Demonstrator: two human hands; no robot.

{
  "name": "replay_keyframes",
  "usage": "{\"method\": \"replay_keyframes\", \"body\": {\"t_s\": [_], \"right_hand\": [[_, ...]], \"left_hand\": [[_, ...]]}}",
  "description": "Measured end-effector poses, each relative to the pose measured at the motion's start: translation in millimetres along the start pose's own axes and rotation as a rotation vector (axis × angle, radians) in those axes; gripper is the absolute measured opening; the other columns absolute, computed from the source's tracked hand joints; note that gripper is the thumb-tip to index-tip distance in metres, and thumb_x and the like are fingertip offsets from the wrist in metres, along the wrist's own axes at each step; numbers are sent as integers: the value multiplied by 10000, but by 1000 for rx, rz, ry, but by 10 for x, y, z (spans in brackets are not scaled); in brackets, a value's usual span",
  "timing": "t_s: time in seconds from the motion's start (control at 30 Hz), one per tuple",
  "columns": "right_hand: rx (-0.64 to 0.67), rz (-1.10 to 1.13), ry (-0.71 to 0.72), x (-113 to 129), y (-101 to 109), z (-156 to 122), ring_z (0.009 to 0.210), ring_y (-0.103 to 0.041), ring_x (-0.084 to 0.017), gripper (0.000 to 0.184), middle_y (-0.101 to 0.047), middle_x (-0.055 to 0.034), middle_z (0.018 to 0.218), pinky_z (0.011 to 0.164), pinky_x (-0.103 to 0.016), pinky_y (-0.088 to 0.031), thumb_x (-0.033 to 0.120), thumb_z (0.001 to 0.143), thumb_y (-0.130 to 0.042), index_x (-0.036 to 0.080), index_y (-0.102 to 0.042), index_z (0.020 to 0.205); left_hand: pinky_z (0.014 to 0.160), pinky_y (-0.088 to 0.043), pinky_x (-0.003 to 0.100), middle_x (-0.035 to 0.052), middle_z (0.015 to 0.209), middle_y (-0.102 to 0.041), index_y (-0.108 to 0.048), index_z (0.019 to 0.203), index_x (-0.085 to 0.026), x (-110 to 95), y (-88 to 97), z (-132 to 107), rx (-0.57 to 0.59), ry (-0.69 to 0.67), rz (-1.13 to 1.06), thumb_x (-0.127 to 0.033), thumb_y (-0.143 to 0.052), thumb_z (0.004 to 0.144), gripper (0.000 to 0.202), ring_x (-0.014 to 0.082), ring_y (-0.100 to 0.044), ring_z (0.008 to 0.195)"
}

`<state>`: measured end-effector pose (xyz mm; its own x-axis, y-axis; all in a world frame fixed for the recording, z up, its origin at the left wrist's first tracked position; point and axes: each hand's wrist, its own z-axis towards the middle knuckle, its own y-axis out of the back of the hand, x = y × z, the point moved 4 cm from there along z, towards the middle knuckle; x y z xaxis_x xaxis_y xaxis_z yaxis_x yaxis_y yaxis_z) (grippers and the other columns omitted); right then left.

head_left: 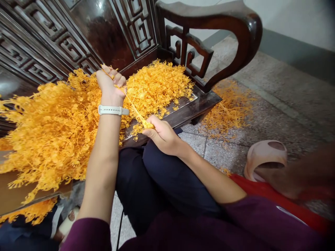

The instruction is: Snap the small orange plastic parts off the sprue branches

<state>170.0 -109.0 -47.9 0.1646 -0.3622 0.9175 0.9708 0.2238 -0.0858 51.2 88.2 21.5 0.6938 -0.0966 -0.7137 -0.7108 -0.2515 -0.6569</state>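
Observation:
A thin yellow-orange artificial flower stem (134, 108) stretches between my two hands. My left hand (111, 82), with a pale strap (112, 110) on its wrist, is closed round the upper end of it. My right hand (163, 135) pinches the lower end, where small yellow pieces bunch up between thumb and fingers; the fingertips are partly hidden. Beyond the stem lies a heap of loose yellow plastic blossoms (159, 82) on the bench seat. To the left of my left forearm spreads a large bushy pile of yellow artificial flower sprays (60, 129).
The dark carved wooden bench (201, 101) has a curved armrest (209, 12) at the right. Thin orange stems (227, 108) are piled on the tiled floor beside it. A pink slipper (265, 155) is near a red cloth (259, 188). Cardboard (31, 186) shows lower left.

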Motion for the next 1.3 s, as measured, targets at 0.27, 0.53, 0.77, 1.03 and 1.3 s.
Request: {"method": "replay_keyframes", "body": {"t_s": [0.27,0.53,0.77,1.03,1.3], "right_hand": [[-19,140,36,-54,-2,-45,665,-437,-159,406,-481,12,759,666,-337,-358,590,1087,-537,243,-519,878],[-135,243,13,-63,50,-113,645,-517,-164,375,-566,-8,716,670,-345,-433,514,1100,-555,243,-662,865],[-370,257,-110,-315,70,-18,897,-581,-184,294,-627,-40,1070,792,-329,-502,439,945,-808,277,-652,1134],[-433,138,-180,-536,88,41,1173,-584,-249,567,-594,-95,1410,870,-359,-535,375,848,-886,313,-622,1346],[-460,249,-190,-390,124,82,755,-546,-175,293,-681,-41,976,646,-318,-472,460,891,-827,253,-746,1081]], "left_hand": [[535,-88,271,-71,649,-123,-297,783,-225,21,-5,-2,0,12,-11,-286,-376,1207,436,130,-63,567],[471,-183,273,-79,583,-253,-298,724,-241,-173,454,278,-22,-51,-43,-232,-522,1090,429,110,-191,465],[436,-148,203,-75,581,-239,-282,766,-229,-147,390,193,77,32,-170,-304,-288,1209,450,116,-168,463],[454,-165,243,-48,606,-261,-326,799,-233,-189,166,-118,154,104,-199,-381,-174,1210,463,154,-169,520],[468,-168,294,-40,619,-263,-421,802,-263,-176,63,-254,197,95,-153,-526,-259,1179,487,183,-145,535]]}}
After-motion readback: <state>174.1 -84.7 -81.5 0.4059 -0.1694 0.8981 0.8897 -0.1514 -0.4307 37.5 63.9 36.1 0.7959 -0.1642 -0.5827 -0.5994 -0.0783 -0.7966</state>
